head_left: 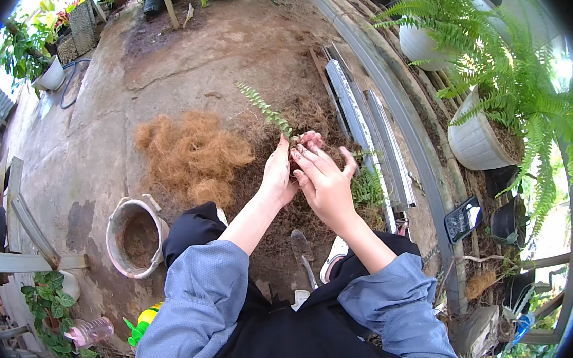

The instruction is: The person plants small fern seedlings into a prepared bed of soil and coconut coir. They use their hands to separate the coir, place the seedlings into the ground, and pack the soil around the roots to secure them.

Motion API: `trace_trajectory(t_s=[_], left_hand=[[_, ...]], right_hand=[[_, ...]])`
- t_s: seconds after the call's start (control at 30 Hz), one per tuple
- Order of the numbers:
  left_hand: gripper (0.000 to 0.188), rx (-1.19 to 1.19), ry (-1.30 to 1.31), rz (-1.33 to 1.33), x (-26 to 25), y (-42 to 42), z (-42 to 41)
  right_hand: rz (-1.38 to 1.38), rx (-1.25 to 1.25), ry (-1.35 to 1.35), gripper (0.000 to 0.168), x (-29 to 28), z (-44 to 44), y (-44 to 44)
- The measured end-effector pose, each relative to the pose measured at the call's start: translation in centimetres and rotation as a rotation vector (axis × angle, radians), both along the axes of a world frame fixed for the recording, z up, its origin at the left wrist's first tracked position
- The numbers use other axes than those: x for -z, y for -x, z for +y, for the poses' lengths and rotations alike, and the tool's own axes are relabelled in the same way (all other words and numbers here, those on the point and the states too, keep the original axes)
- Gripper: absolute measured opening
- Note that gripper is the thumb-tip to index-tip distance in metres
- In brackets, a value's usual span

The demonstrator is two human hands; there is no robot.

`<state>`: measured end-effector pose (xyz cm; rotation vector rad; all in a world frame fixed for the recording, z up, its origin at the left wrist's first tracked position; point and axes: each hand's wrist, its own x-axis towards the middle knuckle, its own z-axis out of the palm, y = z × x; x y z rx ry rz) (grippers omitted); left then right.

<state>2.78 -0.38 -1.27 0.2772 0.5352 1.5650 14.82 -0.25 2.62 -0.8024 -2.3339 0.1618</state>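
A small fern frond (266, 110) rises up and to the left from between my two hands. My left hand (281, 172) is closed around the base of the fern plant, its thumb along the stem. Against it lies my right hand (324, 175), palm turned in and fingers partly spread over the roots; whether it grips anything is hidden. Beneath both hands spreads a dark heap of fibrous roots and soil (264, 216). Orange-brown coconut fibre (197, 151) is piled to the left. A garden trowel (303, 251) lies on the ground between my feet.
A dirty plastic bucket (136, 238) stands at the left, with a yellow-green spray bottle (145, 321) and a pink plastic bottle (93, 331) below it. Metal profiles (357, 116) lie to the right of the heap. Farther right are a phone (463, 220) and a potted fern (482, 136).
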Motion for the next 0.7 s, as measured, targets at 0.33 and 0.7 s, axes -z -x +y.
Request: trace_trajectory(t_s=[0.33, 0.7], left_hand=[[0.058, -0.077, -0.023, -0.034, -0.2, -0.7, 0.2], [0.055, -0.088, -0.055, -0.103, 0.1, -1.4, 0.2]], right_hand=[[0.27, -0.083, 0.258, 0.038, 2.0, -0.2, 0.3], [0.135, -0.076, 0.069, 0.034, 1.0, -0.9, 0.3]])
